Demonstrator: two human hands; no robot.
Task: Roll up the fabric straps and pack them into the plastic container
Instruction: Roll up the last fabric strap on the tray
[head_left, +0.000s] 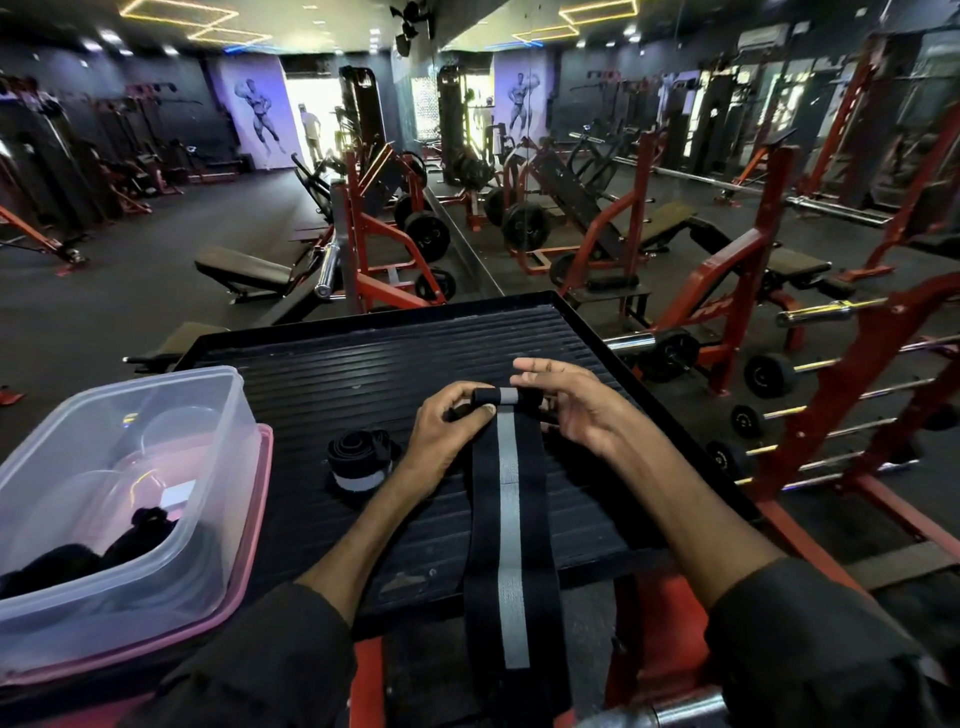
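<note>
Head view: the fabric strap (508, 519), black with a grey centre stripe, lies lengthwise on the black ribbed platform (389, 353), its near end hanging over the front edge towards me; its far end is wound into a small tight roll (501, 397) held between my two hands; my left hand (447, 431) grips the roll's left end, fingers curled round it and thumb pressed on the flat strap just below; my right hand (576, 410) meets the roll's right end with fingers nearly straight and close together, tips reaching over the roll; a second strap (358, 460), already coiled, rests on the platform just left of my left hand, apart from it; the clear plastic container (104, 493) stands at the platform's left side on a pink lid (252, 540); dark bundles (78, 558) lie in its near corner, possibly rolled straps, though the cloudy wall blurs them; both my sleeves are dark.
</note>
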